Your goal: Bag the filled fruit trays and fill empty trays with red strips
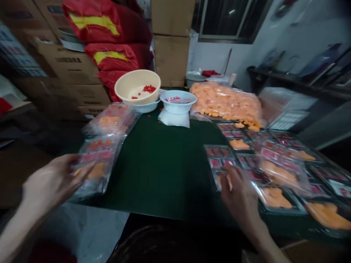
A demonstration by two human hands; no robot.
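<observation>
Plastic-wrapped packs point(102, 157), long axis pointing away, left hand point(52, 182) grasping near end, right hand point(241, 199) grip unclear

Beige bowl point(131, 84) with red bits, white bowl point(178, 107), orange-filled bag point(225, 99), red sacks point(110, 57), cardboard boxes point(171, 54) behind

A dark green counter point(164, 175) fills the middle of the frame. Behind it, in the upper left, brown cardboard boxes point(71, 65) stand stacked, with red sacks point(109, 54) banded in yellow piled before them. Two more boxes point(171, 44) rise at top centre. A window point(227, 18) with dark panes sits right of centre at the top, a glint of light in its glass. The white wall point(301, 40) runs to the right, above a dark shelf point(287, 78). Pale floor point(90, 230) shows at lower left.
</observation>
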